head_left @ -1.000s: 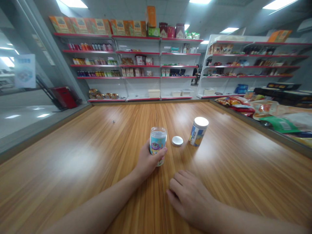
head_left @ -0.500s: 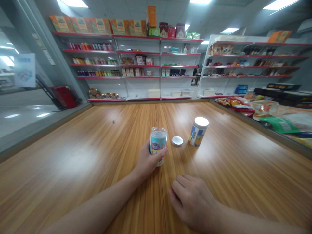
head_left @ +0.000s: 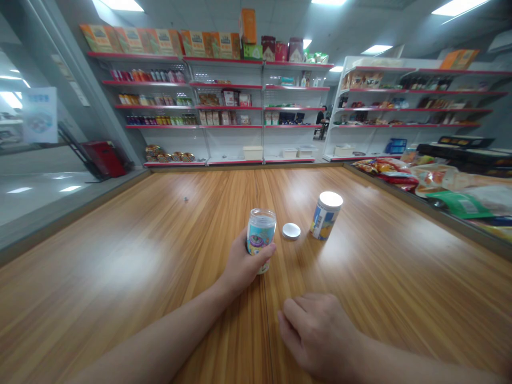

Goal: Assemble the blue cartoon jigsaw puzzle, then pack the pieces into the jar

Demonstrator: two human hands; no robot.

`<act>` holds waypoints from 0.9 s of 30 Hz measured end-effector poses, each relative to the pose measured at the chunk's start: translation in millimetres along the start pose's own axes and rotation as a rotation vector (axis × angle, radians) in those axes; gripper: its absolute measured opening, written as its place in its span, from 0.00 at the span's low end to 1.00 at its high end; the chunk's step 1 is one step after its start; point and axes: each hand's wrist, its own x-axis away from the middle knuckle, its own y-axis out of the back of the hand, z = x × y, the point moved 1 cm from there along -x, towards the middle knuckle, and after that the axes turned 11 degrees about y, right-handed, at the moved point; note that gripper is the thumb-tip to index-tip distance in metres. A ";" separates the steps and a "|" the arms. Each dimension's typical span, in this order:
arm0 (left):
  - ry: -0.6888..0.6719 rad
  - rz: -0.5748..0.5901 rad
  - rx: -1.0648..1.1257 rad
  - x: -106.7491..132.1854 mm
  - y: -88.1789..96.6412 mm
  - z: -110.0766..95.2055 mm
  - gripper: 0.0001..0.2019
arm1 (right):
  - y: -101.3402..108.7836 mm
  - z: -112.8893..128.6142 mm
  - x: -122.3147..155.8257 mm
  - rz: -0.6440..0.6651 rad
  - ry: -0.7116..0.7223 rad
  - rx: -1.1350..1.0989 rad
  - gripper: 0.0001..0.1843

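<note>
My left hand (head_left: 243,266) is wrapped round an open clear jar (head_left: 260,236) with a colourful label, standing upright on the wooden table (head_left: 140,256). Its white lid (head_left: 290,230) lies flat just right of the jar. Further right stands a second jar (head_left: 326,214) with a blue and yellow label and a white lid on it. My right hand (head_left: 318,333) rests on the table near me, palm down, fingers loosely curled with nothing in them.
Snack bags (head_left: 436,184) are piled along the table's right edge. Store shelves (head_left: 224,101) with boxes and bottles line the back wall. A red bin (head_left: 104,159) stands at the far left.
My right hand has slid a little back toward me and its fingers have curled in. The left hand and jar have barely shifted.
</note>
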 end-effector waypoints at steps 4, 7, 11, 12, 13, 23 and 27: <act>-0.007 0.004 -0.023 0.6 0.0 -0.6 0.17 | -0.3 -1.8 0.6 -0.023 0.029 -0.030 0.14; -0.019 0.027 -0.043 1.5 -0.3 -0.8 0.16 | -1.1 -5.3 0.8 -0.063 0.055 -0.067 0.15; -0.056 0.061 -0.070 3.4 -1.8 -3.3 0.15 | 5.2 -18.4 -6.6 -0.178 0.040 -0.108 0.17; -0.068 0.068 -0.078 4.1 -2.3 -4.5 0.16 | 10.2 -22.9 -9.9 -0.226 0.027 -0.110 0.18; -0.078 0.073 -0.083 4.9 -2.8 -5.9 0.16 | 17.1 -27.6 -13.5 -0.281 0.014 -0.108 0.19; -0.542 0.518 -0.390 27.1 -16.4 -21.4 0.26 | 104.8 -21.2 -21.3 -0.660 0.126 -0.241 0.14; -0.575 0.620 -0.427 35.7 -23.5 -24.6 0.23 | 97.6 -9.5 -25.6 -0.595 0.242 -0.188 0.14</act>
